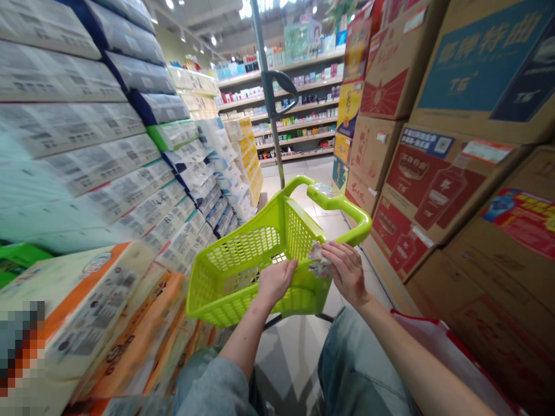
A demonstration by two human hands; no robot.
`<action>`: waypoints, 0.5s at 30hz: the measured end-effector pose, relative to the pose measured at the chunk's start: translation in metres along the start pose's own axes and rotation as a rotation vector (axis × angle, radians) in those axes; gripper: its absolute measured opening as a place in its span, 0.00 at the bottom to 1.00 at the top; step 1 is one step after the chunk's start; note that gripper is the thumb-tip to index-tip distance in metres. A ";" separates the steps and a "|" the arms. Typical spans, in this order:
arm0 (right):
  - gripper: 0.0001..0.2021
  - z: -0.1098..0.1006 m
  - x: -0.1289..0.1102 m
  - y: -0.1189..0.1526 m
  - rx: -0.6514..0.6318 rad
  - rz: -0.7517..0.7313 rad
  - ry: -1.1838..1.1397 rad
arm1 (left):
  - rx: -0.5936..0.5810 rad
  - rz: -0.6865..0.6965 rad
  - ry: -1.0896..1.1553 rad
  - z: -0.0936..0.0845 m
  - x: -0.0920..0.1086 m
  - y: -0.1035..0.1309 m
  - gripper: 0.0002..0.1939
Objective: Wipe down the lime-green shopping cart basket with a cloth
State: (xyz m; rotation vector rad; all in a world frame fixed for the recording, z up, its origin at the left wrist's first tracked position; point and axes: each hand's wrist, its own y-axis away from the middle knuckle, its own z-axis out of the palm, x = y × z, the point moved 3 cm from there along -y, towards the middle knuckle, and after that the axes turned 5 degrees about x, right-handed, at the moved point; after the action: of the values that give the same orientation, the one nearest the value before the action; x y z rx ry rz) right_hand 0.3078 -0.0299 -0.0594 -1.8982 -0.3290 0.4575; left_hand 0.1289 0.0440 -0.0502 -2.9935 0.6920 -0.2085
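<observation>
A lime-green plastic shopping cart [243, 248] with perforated walls stands tilted in front of my knees. My left hand [276, 282] is closed over the near rim of its basket, the thumb lying along the top edge. To the right, my right hand [344, 268] pinches a crumpled, greyish-white cloth or wipe [319, 261] against the rim near the handle [359, 222]. The fingers of that hand are bent over the cloth. A label sits on the handle's top. The basket's inside shows no goods.
Stacked tissue packs [130, 156] line the left side, with orange packs [139, 323] close by my left arm. Printed cardboard cartons [437, 179] rise on the right. A grey pole [262, 52] with a loop grip stands behind the cart. Stocked shelves [303, 115] fill the back.
</observation>
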 end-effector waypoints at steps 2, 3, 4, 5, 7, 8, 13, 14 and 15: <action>0.17 -0.004 -0.001 0.008 0.097 0.125 -0.037 | -0.002 0.000 0.012 0.001 -0.001 0.000 0.36; 0.17 -0.005 -0.002 0.013 0.141 0.194 -0.049 | -0.002 0.001 0.015 0.001 -0.001 -0.001 0.36; 0.16 -0.005 -0.002 0.018 0.184 0.274 -0.056 | -0.002 0.000 0.015 0.001 -0.001 -0.001 0.36; 0.16 -0.003 -0.002 0.024 0.225 0.363 -0.059 | -0.003 -0.006 0.012 0.001 -0.001 -0.002 0.37; 0.15 0.003 -0.003 0.035 0.297 0.540 -0.056 | -0.005 -0.017 0.001 0.002 0.000 -0.003 0.37; 0.16 0.007 -0.004 0.040 0.326 0.615 -0.055 | -0.004 -0.022 -0.005 0.003 0.000 -0.004 0.37; 0.22 0.041 -0.013 0.048 0.371 0.790 -0.053 | 0.006 -0.048 -0.026 0.005 0.008 -0.009 0.38; 0.23 0.048 -0.013 0.050 0.364 0.816 -0.059 | 0.008 -0.054 -0.028 0.006 0.010 -0.010 0.38; 0.23 0.055 -0.013 0.052 0.363 0.847 -0.070 | 0.012 -0.060 -0.029 0.006 0.011 -0.010 0.38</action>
State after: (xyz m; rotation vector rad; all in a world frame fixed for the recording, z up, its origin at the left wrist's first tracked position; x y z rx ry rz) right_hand 0.2717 -0.0086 -0.1237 -1.5915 0.5174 1.0623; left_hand 0.1445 0.0485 -0.0540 -3.0022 0.5965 -0.1704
